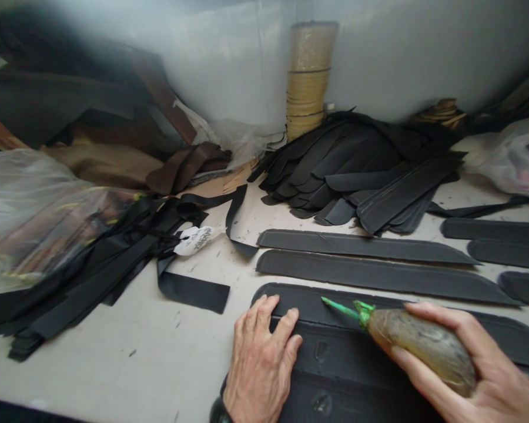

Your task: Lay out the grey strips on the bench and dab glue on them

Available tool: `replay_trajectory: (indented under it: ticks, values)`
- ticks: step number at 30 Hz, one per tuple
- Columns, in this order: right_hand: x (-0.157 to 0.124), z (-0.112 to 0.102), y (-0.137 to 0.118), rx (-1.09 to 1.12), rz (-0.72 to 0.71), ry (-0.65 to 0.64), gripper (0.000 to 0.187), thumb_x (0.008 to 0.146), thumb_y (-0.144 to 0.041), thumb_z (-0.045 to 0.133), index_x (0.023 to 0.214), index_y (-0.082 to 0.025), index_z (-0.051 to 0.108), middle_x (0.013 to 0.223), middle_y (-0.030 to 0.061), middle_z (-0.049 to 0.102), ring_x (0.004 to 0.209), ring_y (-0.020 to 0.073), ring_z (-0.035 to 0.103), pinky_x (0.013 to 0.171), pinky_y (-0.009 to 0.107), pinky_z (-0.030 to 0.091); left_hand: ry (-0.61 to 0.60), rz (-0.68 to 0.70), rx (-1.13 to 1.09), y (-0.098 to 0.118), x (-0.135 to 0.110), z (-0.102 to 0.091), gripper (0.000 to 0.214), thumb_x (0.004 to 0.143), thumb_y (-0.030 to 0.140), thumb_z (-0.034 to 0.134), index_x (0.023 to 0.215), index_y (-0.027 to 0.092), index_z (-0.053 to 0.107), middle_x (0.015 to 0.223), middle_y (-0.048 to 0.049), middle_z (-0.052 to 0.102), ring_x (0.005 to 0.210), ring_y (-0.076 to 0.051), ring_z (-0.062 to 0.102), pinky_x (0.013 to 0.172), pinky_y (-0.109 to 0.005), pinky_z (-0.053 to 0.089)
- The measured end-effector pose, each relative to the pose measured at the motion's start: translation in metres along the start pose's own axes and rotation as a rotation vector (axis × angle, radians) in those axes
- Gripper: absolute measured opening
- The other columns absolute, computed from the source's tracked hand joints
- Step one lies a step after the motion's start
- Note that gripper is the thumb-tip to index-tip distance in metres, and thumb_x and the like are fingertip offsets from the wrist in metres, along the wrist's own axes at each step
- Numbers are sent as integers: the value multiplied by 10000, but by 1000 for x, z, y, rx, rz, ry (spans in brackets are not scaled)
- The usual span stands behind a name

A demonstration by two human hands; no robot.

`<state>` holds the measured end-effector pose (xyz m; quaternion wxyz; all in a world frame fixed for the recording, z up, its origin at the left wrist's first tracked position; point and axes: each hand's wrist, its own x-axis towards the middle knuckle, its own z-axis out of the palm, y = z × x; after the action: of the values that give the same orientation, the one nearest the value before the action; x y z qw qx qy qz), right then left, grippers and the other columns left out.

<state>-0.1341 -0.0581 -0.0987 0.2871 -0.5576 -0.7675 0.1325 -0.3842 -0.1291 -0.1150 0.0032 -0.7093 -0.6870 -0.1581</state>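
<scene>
My right hand (480, 367) is wrapped round a cloudy squeeze bottle (423, 343) with a thin green nozzle. The bottle lies almost sideways, and its tip points left, over a black leather-like strip (300, 298) with a rounded end. On the left end of that strip rests my left hand (262, 352), fingers spread and pressing down, a dark band at its wrist. Below it lie more black pieces (348, 352), partly hidden under my right hand and the bottle. Two long black strips (370, 273) are laid out just beyond. Whether the tip touches the strip I cannot tell.
A heap of black strips (357, 153) is piled at the back, before a tall yellowish roll (311, 76). To the left are bundled black straps (114, 264) with a white tag (196, 241) and a plastic bag (35, 217). Another bag (511, 158) sits far right.
</scene>
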Motion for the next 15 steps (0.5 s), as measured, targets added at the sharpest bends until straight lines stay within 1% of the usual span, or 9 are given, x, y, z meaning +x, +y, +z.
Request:
replay_trajectory:
  ticks: [3,6,9,12,15]
  values:
    - [3,1,-3,8,-58,-14,365,773,-475,555,1065,-261,506,1004,45,607,796,218,629,729,326,531,-6,-10,-1,0,0,-1,339,856,198,476,1175,294,539,1221,-102,503,1139,-283,477,866,-507,482]
    - [2,-3,-2,9,-91,-49,346,764,-458,580,1051,-276,515,985,25,620,764,206,639,670,290,533,7,-17,12,3,0,-2,329,850,184,482,1158,272,555,1217,-116,503,1132,-296,477,861,-527,475]
    - [-2,-7,3,-6,-37,-62,370,745,-504,584,1043,-294,524,966,18,632,725,215,638,678,316,536,16,-2,16,4,0,-2,325,845,175,486,1149,261,561,1207,-122,507,1114,-298,488,833,-521,490]
    - [1,-8,4,-14,18,-16,387,737,-538,563,1035,-294,535,972,25,637,726,231,640,696,348,540,17,11,21,3,0,0,325,845,180,486,1151,262,559,1200,-121,510,1104,-291,498,824,-508,499]
    - [5,-4,-2,27,6,-16,359,745,-494,572,1028,-276,543,995,30,636,769,225,652,681,312,544,13,28,45,-1,-1,-1,342,843,200,495,1174,275,545,1216,-117,504,1115,-289,497,831,-496,503]
